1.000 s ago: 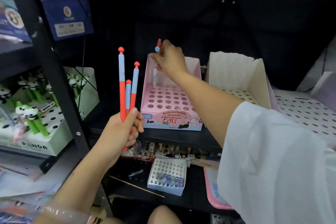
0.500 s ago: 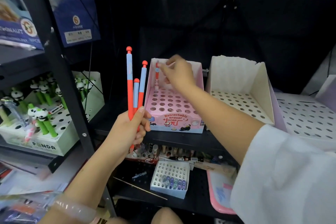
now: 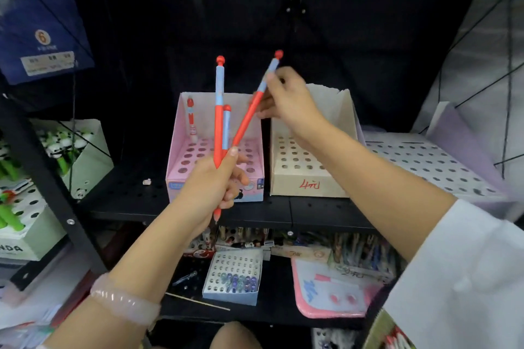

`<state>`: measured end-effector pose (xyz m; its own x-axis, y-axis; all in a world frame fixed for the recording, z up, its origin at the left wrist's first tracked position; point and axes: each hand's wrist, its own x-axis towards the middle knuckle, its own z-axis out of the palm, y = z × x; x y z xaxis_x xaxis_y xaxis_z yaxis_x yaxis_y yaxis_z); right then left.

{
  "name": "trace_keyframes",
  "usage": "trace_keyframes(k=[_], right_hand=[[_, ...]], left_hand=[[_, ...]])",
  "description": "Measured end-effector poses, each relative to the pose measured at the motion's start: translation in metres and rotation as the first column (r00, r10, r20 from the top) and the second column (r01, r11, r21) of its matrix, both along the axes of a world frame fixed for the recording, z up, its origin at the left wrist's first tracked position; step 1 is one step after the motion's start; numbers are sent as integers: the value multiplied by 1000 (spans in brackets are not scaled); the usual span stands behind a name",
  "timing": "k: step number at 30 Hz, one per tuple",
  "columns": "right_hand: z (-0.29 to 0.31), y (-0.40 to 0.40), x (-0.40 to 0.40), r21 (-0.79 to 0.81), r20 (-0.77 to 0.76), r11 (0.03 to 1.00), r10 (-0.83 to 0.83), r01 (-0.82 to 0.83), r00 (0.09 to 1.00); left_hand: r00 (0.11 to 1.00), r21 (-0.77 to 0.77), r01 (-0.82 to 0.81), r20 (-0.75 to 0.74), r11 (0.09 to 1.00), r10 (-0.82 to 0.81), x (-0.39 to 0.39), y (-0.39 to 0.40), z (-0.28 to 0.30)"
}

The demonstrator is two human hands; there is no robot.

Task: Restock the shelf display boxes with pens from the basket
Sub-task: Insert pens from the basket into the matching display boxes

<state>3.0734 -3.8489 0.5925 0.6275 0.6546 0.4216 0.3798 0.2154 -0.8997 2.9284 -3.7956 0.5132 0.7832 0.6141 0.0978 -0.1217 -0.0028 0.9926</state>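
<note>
My right hand (image 3: 286, 102) pinches the tilted pen (image 3: 249, 116); left hand (image 3: 212, 187) grips the rest. The pink box (image 3: 181, 156) lies below-left.

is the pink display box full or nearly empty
Nearly empty. The pink display box shows rows of open holes, with just one pen standing upright in its back left corner.

One pen (image 3: 191, 117) stands at the back-left of the pink display box (image 3: 181, 147); its other holes lie open, though my left hand (image 3: 211, 187) and its pens (image 3: 219, 110) block the front.
</note>
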Motion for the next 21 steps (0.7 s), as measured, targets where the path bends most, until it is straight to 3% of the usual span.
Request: trace_keyframes(k=[2,5,8,11,17,21], right_hand=[[9,-11,28,22,85,978,-207,205,975],[3,-14,59,-17,374,899,-400,437,837],[-17,-5,69,-124,567,844,-371,521,736],[-30,5,74,-181,623,791,-368,585,690],[-31,14,81,-184,633,795,-354,579,688],[-44,17,84,-374,663,735,-215,565,718]], left_hand=[[1000,13,13,-23,1000,-12,7,-5,3],[998,2,30,-48,1000,-30,16,-11,3],[997,-14,54,-63,998,-54,21,-15,1],[996,-25,57,-65,998,-59,22,-16,-1],[995,-30,47,-92,998,-50,17,-14,-5],[993,-18,55,-103,998,-57,14,-13,-6]])
